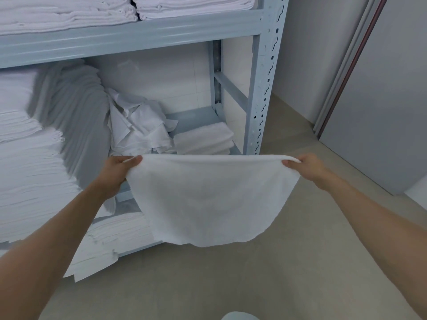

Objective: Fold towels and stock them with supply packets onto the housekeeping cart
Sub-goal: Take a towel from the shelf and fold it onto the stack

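Pinching a white towel [212,197] by its top corners, left hand [117,172] & right hand [309,167] spread wide apart, cloth hanging in front of shelving [263,88].

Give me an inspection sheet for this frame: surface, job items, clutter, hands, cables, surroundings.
Surface: beige floor; no table seen.
Job's things: white towel held spread in the air; small folded stack on the shelf; no cart or packets seen.
Clutter: crumpled white cloths on the shelf.
Grippers: left hand and right hand each pinch a top corner.
Cables: nothing seen.
Surroundings: grey-blue shelving rack with stacked linens; grey door.
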`<action>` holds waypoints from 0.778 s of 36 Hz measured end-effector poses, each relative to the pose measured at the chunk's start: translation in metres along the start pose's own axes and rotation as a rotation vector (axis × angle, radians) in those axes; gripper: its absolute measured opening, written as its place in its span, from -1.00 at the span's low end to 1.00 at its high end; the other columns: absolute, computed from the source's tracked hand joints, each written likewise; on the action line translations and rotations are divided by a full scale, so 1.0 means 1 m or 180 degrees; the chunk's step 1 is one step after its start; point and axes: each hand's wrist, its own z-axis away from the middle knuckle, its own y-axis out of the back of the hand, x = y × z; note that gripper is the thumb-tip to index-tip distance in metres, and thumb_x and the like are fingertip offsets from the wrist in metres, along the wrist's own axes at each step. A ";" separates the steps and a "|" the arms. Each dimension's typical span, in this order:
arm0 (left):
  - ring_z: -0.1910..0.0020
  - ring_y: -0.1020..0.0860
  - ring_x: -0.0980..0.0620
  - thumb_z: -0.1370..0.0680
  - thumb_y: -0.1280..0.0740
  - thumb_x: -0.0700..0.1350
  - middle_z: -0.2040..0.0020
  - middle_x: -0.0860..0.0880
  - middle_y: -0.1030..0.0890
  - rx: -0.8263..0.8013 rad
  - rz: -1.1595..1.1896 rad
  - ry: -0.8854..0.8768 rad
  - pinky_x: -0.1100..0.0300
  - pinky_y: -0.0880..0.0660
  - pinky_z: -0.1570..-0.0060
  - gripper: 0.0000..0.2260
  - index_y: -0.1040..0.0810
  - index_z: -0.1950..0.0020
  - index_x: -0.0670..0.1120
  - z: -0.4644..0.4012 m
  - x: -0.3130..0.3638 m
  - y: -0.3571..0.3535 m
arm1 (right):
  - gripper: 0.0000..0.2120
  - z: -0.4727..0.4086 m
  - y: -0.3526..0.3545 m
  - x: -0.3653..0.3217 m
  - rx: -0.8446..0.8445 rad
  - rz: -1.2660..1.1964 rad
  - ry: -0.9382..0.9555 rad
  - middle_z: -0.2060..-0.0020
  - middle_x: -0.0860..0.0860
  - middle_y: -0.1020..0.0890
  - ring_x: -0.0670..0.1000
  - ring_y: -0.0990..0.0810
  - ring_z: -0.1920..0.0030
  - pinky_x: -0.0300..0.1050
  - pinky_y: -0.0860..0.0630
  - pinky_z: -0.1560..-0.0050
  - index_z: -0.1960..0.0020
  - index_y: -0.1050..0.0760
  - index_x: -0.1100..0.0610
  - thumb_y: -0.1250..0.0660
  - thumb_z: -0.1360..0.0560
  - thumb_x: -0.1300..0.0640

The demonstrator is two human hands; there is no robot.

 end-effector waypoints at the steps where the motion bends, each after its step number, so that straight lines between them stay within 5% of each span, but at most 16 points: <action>1: 0.25 -0.66 -0.02 -0.57 -0.41 -0.16 0.20 -0.11 -0.70 0.0049 0.0342 0.0106 0.24 -0.62 0.25 -0.85 -0.65 0.08 -0.25 -0.001 0.002 0.001 | -0.67 0.002 0.001 -0.002 -0.0074 -0.0595 -0.0047 0.37 0.06 -0.55 -0.04 -0.52 0.46 -0.25 -0.43 0.45 0.34 -0.49 0.18 -0.45 -0.51 0.04; 4: 0.20 -0.70 -0.04 -0.58 -0.38 -0.14 0.15 -0.12 -0.73 -0.0040 0.0959 0.0334 0.17 -0.64 0.26 -0.83 -0.63 0.01 -0.26 -0.001 0.001 0.004 | -0.70 0.002 0.003 -0.004 -0.0359 -0.1973 -0.0258 0.13 0.11 -0.73 -0.03 -0.71 0.20 -0.23 -0.63 0.17 -0.01 -0.62 0.29 -0.40 -0.54 0.02; 8: 0.31 -0.61 -0.03 -0.57 -0.41 -0.20 0.14 -0.13 -0.64 0.0273 0.0224 0.0619 0.28 -0.53 0.46 -0.88 -0.58 -0.04 -0.25 -0.001 -0.015 -0.010 | -0.70 0.002 -0.014 0.003 -0.0668 -0.1841 -0.0826 -0.10 0.08 -0.67 0.06 -0.63 -0.09 -0.02 -0.54 -0.19 -0.24 -0.56 0.14 -0.34 -0.58 0.01; 10: 0.37 -0.51 -0.01 -0.55 -0.43 -0.25 0.15 -0.15 -0.55 0.0508 0.0036 0.0620 0.37 -0.38 0.61 -0.88 -0.53 -0.03 -0.19 -0.001 -0.019 -0.020 | -0.75 0.003 -0.025 0.006 -0.0640 -0.1562 -0.1034 -0.04 0.07 -0.66 0.03 -0.63 0.04 -0.08 -0.57 0.03 -0.23 -0.54 0.11 -0.33 -0.60 0.05; 13: 0.39 -0.53 -0.02 -0.51 -0.45 -0.30 0.20 -0.12 -0.57 0.0580 0.0152 0.0545 0.31 -0.41 0.58 -0.84 -0.50 0.04 -0.13 0.001 -0.025 -0.036 | -0.88 0.008 -0.040 0.008 -0.0486 -0.1300 -0.1155 0.24 0.01 -0.67 -0.01 -0.62 0.26 -0.15 -0.53 0.32 -0.03 -0.58 0.17 -0.37 -0.57 0.11; 16: 0.43 -0.55 -0.03 -0.50 -0.48 -0.25 0.26 -0.17 -0.59 0.0362 -0.0072 0.0544 0.21 -0.45 0.45 -0.82 -0.55 0.27 -0.19 0.007 -0.024 -0.056 | -0.91 0.016 -0.054 0.002 -0.0487 -0.1119 -0.1063 0.34 0.03 -0.65 0.01 -0.61 0.35 -0.18 -0.53 0.37 0.08 -0.58 0.19 -0.40 -0.53 0.16; 22: 0.47 -0.48 -0.02 -0.53 -0.46 -0.16 0.36 -0.17 -0.55 -0.0305 -0.0800 0.0232 0.23 -0.44 0.51 -0.73 -0.63 0.18 -0.38 0.032 -0.004 -0.112 | -0.79 0.039 -0.084 -0.045 -0.0771 -0.0769 -0.0451 0.35 0.12 -0.68 0.06 -0.63 0.42 -0.16 -0.56 0.43 0.11 -0.60 0.30 -0.40 -0.53 0.13; 28: 0.36 -0.64 -0.13 -0.53 -0.45 -0.16 0.31 -0.23 -0.65 -0.0794 -0.1182 -0.0208 -0.09 -0.66 0.28 -0.75 -0.65 0.21 -0.34 0.058 0.017 -0.159 | -0.75 0.068 -0.114 -0.086 -0.1159 -0.0899 -0.0143 0.47 0.19 -0.64 0.16 -0.67 0.46 -0.11 -0.59 0.47 0.27 -0.48 0.29 -0.40 -0.53 0.21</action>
